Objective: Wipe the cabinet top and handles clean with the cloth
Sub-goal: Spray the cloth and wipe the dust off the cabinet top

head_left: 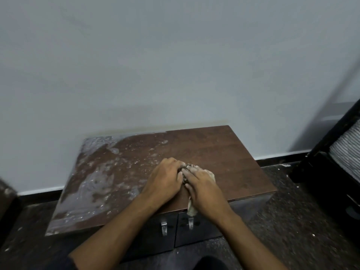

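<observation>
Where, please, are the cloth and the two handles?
cloth (pixel 191 208), head view, on its hanging tail.
left handle (pixel 164 228), head view, on its metal middle.
right handle (pixel 190 223), head view, on its metal middle.

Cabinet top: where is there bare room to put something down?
The brown wooden cabinet top is bare on its right half, from the hands to the right edge. The middle holds both hands, left and right, gripping the bunched pale cloth. White residue covers the left.

Cabinet top (pixel 224 152) backs against the wall (pixel 175 65). My left hand (pixel 165 178) and right hand (pixel 202 184) meet mid-top on the cloth (pixel 191 208), whose tail hangs over the front edge above the right handle (pixel 190 223); left handle (pixel 164 228) beside it.
</observation>
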`<state>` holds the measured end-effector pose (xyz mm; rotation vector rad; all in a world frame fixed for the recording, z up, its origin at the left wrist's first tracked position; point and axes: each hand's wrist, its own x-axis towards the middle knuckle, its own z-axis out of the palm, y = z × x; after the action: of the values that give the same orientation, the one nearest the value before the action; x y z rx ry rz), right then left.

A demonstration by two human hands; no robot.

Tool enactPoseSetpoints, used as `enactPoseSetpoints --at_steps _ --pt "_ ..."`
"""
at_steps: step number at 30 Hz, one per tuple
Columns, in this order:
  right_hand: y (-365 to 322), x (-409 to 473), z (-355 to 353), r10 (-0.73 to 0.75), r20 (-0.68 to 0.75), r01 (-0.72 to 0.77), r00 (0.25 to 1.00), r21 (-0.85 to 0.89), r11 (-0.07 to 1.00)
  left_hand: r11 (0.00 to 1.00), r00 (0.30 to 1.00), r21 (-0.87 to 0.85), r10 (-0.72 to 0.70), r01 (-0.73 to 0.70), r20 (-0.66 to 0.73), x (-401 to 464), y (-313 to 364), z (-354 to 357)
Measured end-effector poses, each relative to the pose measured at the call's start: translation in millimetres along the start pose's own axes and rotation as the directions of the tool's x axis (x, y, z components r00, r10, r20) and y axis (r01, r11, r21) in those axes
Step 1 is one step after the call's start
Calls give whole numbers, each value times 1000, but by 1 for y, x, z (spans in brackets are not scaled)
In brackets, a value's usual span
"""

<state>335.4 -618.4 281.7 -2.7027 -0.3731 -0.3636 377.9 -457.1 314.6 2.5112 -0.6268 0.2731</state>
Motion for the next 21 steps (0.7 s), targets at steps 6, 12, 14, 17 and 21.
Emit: enactPoseSetpoints --at_steps 6,12,14,17,21 --pt "9 64 14 149 3 -149 989 -50 988 994 994 45 -96 98 -50 -23 -23 -28" --pt "-41 12 25 -117 90 107 989 112 988 996 994 42 -69 73 -88 -69 -22 -33" --pt "-30 20 24 -115 95 108 989 83 991 997 993 40 -68 72 -101 -80 -23 -36" --pt "-18 55 26 29 51 -30 998 13 999 994 989 43 -93 98 -112 -87 -26 -41" --pt "-54 52 33 5 97 -10 995 55 998 991 984 44 -118 125 -136 -85 -31 -45"
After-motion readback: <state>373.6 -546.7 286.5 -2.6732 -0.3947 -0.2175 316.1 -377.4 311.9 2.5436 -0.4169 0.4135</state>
